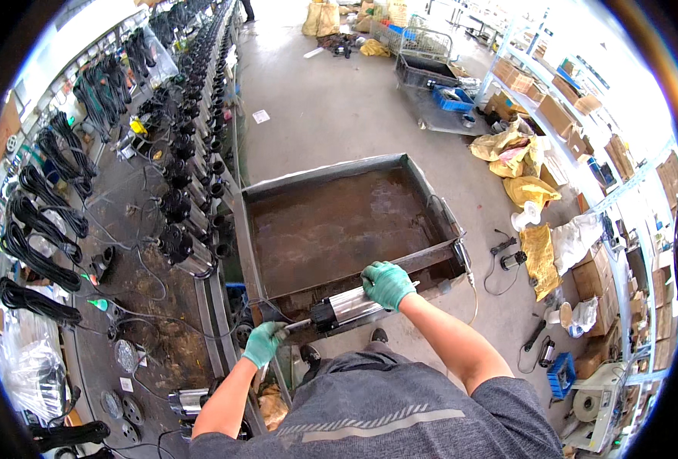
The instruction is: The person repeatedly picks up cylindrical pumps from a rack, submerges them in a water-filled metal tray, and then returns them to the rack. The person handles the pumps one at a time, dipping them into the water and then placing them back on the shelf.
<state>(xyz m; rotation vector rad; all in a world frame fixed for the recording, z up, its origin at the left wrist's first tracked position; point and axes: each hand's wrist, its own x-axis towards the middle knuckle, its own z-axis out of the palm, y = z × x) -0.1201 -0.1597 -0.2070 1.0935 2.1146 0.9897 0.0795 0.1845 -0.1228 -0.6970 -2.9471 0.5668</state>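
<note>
A silver cylindrical pump motor [352, 307] with a black ribbed end lies across the near edge of a large metal tank [331, 177]. My right hand [387, 284], in a green glove, grips the motor's silver body near its right end. At the black end, my left hand [263, 343], also gloved in green, closes on a grey rod-like piece [299, 326]. Whether that piece is a tool or part of the motor I cannot tell. Brownish liquid or residue covers the tank's bottom.
Rows of similar motors [188, 250] line the workbench [172, 336] at left, beside coiled black cables [39, 256]. A loose cable crosses the bench toward the tank. Shelving [530, 103] with cardboard boxes, yellow sacks [538, 260] and a blue crate [561, 375] stand at right.
</note>
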